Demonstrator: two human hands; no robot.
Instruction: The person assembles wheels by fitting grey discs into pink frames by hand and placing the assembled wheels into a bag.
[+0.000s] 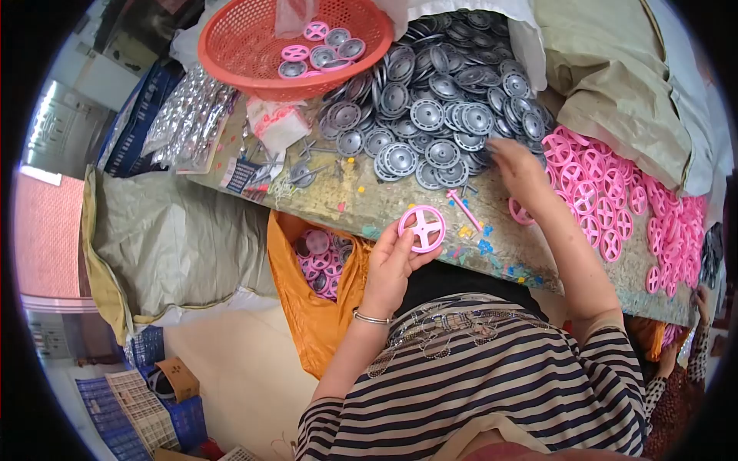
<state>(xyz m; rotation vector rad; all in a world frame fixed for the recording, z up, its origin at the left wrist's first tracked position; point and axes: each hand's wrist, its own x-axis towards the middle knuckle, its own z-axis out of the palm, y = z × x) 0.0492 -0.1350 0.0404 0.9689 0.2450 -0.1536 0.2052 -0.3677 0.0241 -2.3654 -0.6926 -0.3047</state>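
A pink four-spoked toy wheel ring [423, 229] is pinched by its left rim in my left hand [390, 269], held just over the table's front edge. My right hand [521, 170] reaches out to the heap of grey wheel discs [427, 115], its fingers stretched against the heap's front right side. I see no disc lifted in it, and its fingertips partly merge with the discs behind. To the right of my right hand lie many loose pink wheel rings [584, 197]. A small pink rod [464, 210] rests on the table between my hands.
A red perforated basket [231, 73] with several pink-and-grey wheels stands at the back left. An orange bag [288, 230] of wheels hangs at the table's front edge. Grey rods and scraps litter the worn table [338, 192]. Another person's hand [703, 303] shows at far right.
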